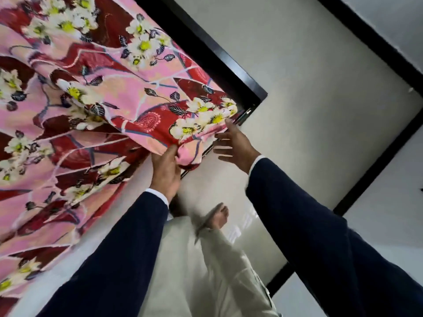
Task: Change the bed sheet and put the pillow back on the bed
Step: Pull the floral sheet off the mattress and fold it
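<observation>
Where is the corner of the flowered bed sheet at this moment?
In the head view it sits at centre, over the bed frame corner; the left hand grips the flowered bed sheet, the right hand open beside it.

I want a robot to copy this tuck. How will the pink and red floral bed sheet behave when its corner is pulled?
The pink and red floral bed sheet looks floppy: it bunches into soft folds where the left hand grips it. It probably drapes rather than holds shape, since it wrinkles across the bed. It seems light; one grip lifts the corner while the right hand is open beside it.
</observation>
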### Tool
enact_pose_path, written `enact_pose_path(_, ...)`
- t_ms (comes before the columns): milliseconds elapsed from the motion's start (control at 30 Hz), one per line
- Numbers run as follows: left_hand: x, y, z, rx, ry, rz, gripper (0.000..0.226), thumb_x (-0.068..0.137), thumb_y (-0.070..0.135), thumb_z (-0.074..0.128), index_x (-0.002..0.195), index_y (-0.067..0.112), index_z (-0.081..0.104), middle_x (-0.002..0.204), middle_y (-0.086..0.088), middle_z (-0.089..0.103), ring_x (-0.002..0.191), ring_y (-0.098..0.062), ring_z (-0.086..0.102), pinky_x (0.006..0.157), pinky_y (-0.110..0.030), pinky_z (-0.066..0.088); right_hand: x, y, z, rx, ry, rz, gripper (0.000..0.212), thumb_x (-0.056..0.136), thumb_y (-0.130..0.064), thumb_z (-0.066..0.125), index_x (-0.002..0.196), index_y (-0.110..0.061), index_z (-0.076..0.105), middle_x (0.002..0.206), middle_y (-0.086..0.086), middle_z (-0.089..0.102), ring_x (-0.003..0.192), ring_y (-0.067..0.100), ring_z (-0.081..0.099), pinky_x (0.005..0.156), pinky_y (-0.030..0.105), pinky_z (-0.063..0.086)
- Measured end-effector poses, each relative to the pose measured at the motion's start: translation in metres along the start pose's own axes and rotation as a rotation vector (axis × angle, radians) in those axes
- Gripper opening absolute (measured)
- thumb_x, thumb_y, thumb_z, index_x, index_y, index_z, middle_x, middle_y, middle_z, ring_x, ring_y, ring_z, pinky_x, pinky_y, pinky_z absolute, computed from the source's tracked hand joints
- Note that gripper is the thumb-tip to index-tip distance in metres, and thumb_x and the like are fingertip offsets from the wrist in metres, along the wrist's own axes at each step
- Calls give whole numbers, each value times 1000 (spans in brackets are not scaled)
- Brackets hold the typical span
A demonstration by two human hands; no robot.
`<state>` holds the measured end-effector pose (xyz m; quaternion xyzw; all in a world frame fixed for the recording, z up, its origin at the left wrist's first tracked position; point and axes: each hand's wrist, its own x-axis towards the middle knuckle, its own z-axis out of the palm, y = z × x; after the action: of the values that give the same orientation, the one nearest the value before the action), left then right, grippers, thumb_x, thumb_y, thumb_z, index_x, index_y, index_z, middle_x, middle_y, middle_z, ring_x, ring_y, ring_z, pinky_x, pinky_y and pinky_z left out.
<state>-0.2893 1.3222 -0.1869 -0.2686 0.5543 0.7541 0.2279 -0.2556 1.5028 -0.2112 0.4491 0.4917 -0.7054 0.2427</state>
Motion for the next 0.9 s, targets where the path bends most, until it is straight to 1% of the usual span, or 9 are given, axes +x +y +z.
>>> enact_pose_path(100,3,-4,5,-57,-12,8,38,94,-10,45,125,8,58,96,3,76,88,-12,73,74,-28,58,33,-31,-1,11,-52,79,86,82,-86,38,125,-15,60,113,7,70,99,26,68,95,46,50)
enact_pose_path(233,17,-3,12,-138,-56,1,33,93,-7,39,104,11,65,84,4,75,79,-12,72,69,-27,58,53,-70,10,140,50,-6,21,101,-38,51,103,-17,56,94,3,63,80,17,61,76,33,51)
enact_pose_path(333,28,-9,29,-211,-72,-72,18,98,23,51,106,17,67,100,-3,73,95,-20,70,81,-38,56,48,-91,-12,305,-1,-200,11,101,-21,52,92,-18,59,85,0,67,79,15,63,72,28,53)
enact_pose_path(433,35,-25,64,-38,-181,-259,85,70,76,69,131,19,55,130,-8,64,122,-29,60,98,-53,47,28,-105,-50,169,-199,-365,17,102,-20,53,106,-8,64,100,4,70,90,18,67,77,28,56)
enact_pose_path(500,38,-26,100,28,-273,-299,100,55,83,74,133,23,55,135,-2,63,127,-28,57,97,-51,47,22,-106,-67,-94,-266,-358,22,100,-20,57,111,-3,66,108,7,70,99,22,66,89,35,53)
enact_pose_path(633,57,3,162,-137,-148,-248,64,75,56,76,120,12,69,122,-14,69,104,-27,67,89,-38,55,29,-105,-68,-531,-382,-248,60,88,-45,64,94,14,56,91,31,59,87,21,54,84,47,48)
enact_pose_path(733,91,16,180,-118,29,-290,49,80,23,80,116,-8,68,116,-25,68,87,-32,69,76,-38,59,45,-129,-61,-759,-464,-239,38,92,-36,66,67,-12,49,69,9,46,69,11,45,67,35,40)
enact_pose_path(833,112,24,184,-105,112,-291,21,80,9,65,96,-4,68,89,-18,72,72,-29,71,66,-35,59,72,-157,-69,-659,-455,-76,7,95,-4,62,95,1,68,88,10,65,77,14,58,68,24,48)
enact_pose_path(900,115,28,187,-145,109,-276,12,89,4,53,83,2,64,72,-10,70,61,-23,70,58,-32,58,94,-167,-81,-519,-335,80,28,97,-3,53,122,2,64,113,19,69,92,23,66,75,27,53)
